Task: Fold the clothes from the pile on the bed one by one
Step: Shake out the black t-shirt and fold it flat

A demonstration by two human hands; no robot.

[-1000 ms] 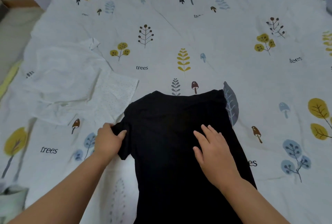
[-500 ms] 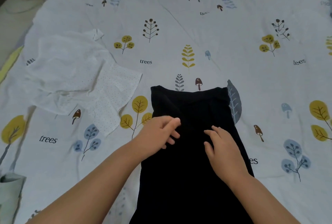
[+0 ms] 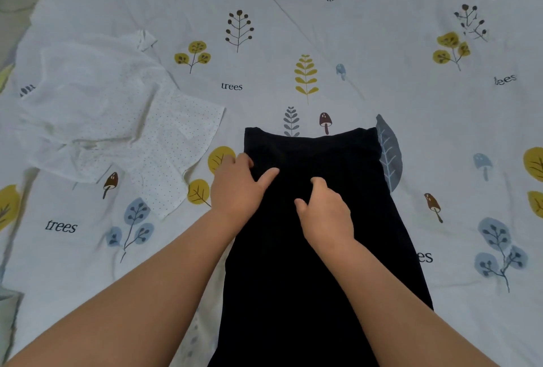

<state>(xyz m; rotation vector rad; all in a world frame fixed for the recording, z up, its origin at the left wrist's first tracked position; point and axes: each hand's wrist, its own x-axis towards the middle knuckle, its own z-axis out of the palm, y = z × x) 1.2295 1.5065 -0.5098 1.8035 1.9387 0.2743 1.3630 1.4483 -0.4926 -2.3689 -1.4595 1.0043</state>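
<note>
we have the black shirt (image 3: 317, 219) lying flat in front of us, narrowed into a long strip with both sides turned in – laid out this way, we judge, so it can next be folded end to end. our left hand (image 3: 235, 187) sits on its left edge, fingers curled over the fold with the thumb on top, gripping the cloth to keep that side tucked. our right hand (image 3: 326, 213) rests on the middle, fingers bent and bunching the fabric, seemingly pinching it to hold the layers in place. a white dotted garment (image 3: 117, 128) waits crumpled to the left, well apart – 1 more piece to fold. everything rests on the bed sheet (image 3: 382, 43), white with printed trees, leaves and mushrooms, a little creased.
</note>
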